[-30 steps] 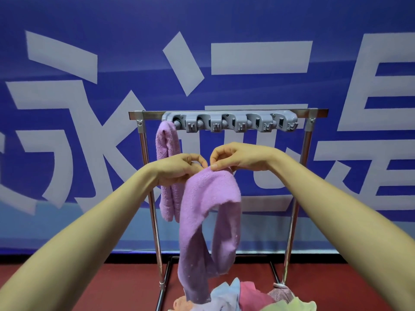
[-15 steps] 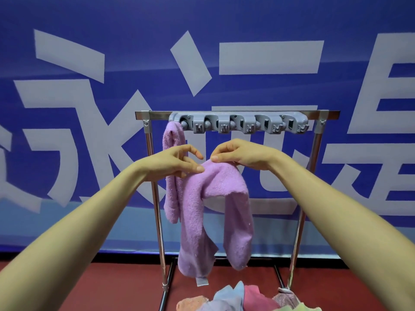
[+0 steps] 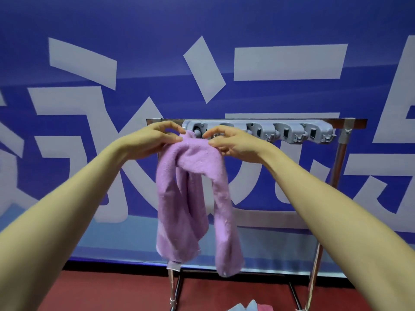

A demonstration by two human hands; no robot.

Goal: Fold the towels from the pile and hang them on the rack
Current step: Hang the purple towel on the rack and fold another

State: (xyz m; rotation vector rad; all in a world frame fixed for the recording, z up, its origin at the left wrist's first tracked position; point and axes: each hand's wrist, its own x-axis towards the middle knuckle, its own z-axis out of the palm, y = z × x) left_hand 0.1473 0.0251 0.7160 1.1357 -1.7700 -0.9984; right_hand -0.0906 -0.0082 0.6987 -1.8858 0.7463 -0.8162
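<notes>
I hold a fluffy purple towel (image 3: pixel 197 160) up by its folded top, and two lobes of it hang down. My left hand (image 3: pixel 152 140) pinches the top at its left end. At the right end my right hand (image 3: pixel 235 143) pinches it too. The towel's top is just below and in front of the left end of the grey clip holder (image 3: pixel 292 133) on the metal rack (image 3: pixel 356 123). By the leftmost clip shows the top of another purple towel (image 3: pixel 190 135), mostly hidden behind the one I hold.
The rack stands on a red floor in front of a blue banner with large white characters. Its right post (image 3: pixel 336 167) and base bars (image 3: pixel 294 295) are visible. The tips of the towel pile (image 3: pixel 251 307) show at the bottom edge.
Both hands have lifted the purple towel from chest height up to the left end of the clip holder. The view has moved closer to the rack, and the pile has dropped nearly out of frame.
</notes>
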